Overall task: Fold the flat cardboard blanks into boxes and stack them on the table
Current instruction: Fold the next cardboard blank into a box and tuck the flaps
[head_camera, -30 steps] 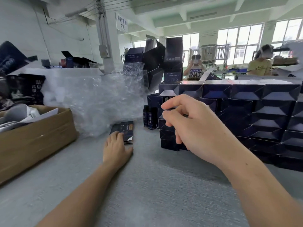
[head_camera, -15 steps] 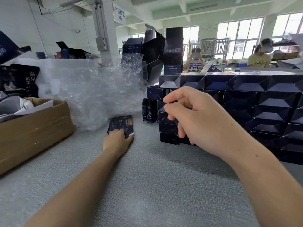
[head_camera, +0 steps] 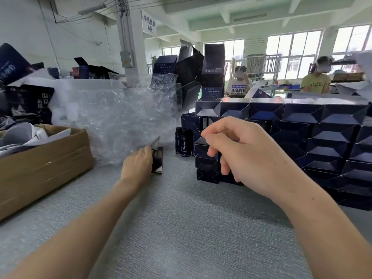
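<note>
A small pile of flat dark cardboard blanks (head_camera: 157, 160) lies on the grey table (head_camera: 181, 228), in front of the plastic wrap. My left hand (head_camera: 138, 166) is on the pile and pinches the top blank, whose far edge is tilted up off the rest. My right hand (head_camera: 244, 154) hovers above the table with loosely curled fingers and holds nothing. Behind it stands a wall of folded dark blue boxes (head_camera: 302, 137), stacked several rows high along the right side.
A brown carton (head_camera: 40, 168) with grey and white material sits at the left. Crumpled clear plastic wrap (head_camera: 120, 117) fills the middle back. Two small dark bottles (head_camera: 182, 143) stand by the box wall. Two people work at benches behind.
My left hand has gone from resting flat on the pile of blanks to lifting the top blank's edge. My right hand has stayed hovering in front of the stacked boxes.
</note>
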